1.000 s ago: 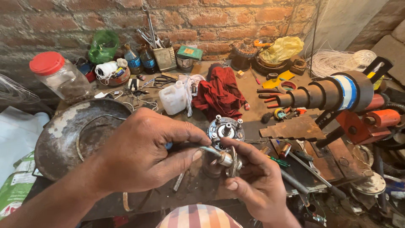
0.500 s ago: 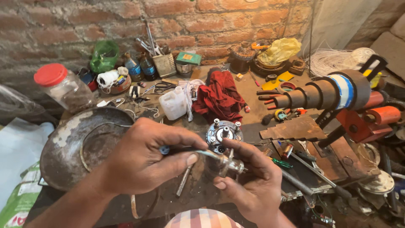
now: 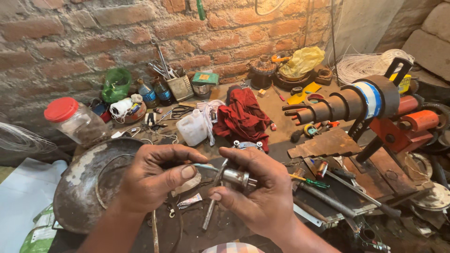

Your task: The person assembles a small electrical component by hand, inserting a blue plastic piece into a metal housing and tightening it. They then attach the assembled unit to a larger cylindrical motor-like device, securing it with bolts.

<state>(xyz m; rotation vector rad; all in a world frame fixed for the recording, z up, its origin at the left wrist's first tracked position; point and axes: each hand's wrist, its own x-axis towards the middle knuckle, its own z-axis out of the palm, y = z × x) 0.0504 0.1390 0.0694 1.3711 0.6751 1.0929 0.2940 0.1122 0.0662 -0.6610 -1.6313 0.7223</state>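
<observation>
My left hand [image 3: 152,180] pinches a thin tool with a pale blue-green handle [image 3: 205,166] between thumb and forefinger, its tip pointing right. My right hand [image 3: 260,187] grips a small silvery cylindrical metal part [image 3: 236,177] with a short shaft, held above the workbench. The tool's tip meets the metal part between the two hands. A round metal motor piece [image 3: 246,145] lies on the bench just behind my right hand, mostly hidden by it. A metal rod [image 3: 207,216] lies on the bench below the hands.
A big dented metal pan [image 3: 84,182] sits at left. Red cloth [image 3: 243,117], white plastic jug [image 3: 193,127], and a red-lidded jar [image 3: 75,122] stand behind. A stepped winding cone on a red machine [image 3: 356,104] fills the right. Screwdrivers [image 3: 304,180] lie near my right hand.
Both hands have lifted the metal part and tool slightly up and toward me. The view has tilted up, showing more of the brick wall.
</observation>
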